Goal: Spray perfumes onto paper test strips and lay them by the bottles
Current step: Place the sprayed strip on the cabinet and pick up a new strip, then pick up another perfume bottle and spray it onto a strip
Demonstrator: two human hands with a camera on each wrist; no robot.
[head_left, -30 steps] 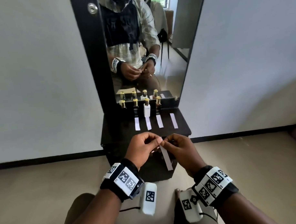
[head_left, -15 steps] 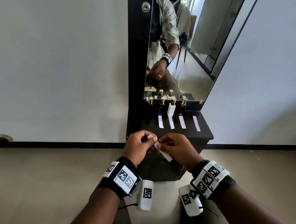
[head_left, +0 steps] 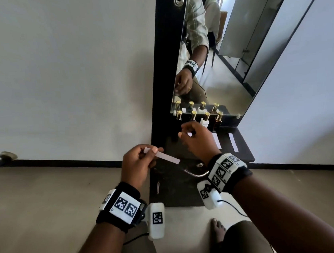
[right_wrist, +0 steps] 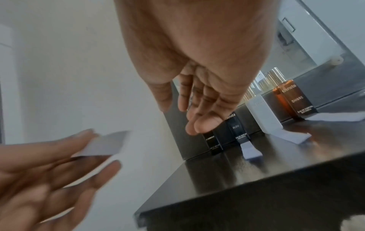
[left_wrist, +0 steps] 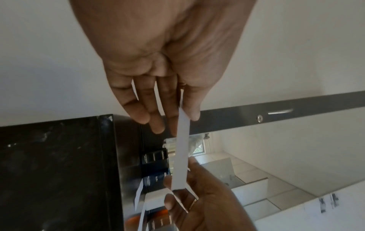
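Observation:
My left hand (head_left: 153, 151) pinches one end of a white paper test strip (head_left: 164, 156) between thumb and fingers (left_wrist: 194, 115), held level in front of the black shelf (head_left: 244, 154). My right hand (head_left: 183, 130) is empty and open. Its fingertips (right_wrist: 203, 126) hover just above the leftmost black bottle (right_wrist: 212, 140). Gold-capped perfume bottles (head_left: 193, 115) stand in a row against the mirror: a dark one marked BLEU (right_wrist: 239, 129), a white one (right_wrist: 262, 115) and an amber one (right_wrist: 296, 100). White strips (head_left: 233, 142) lie flat in front of the bottles.
A tall mirror (head_left: 226, 67) in a black frame rises behind the shelf and reflects the bottles and my arm. The cabinet door below has a metal handle (head_left: 196, 174). My bare foot (head_left: 219, 230) rests on the floor. A round door stopper (head_left: 8, 155) sits by the left wall.
My right hand has let go of the strip and moved forward over the bottles. The left hand alone keeps the strip, now held level. The head view has swung left.

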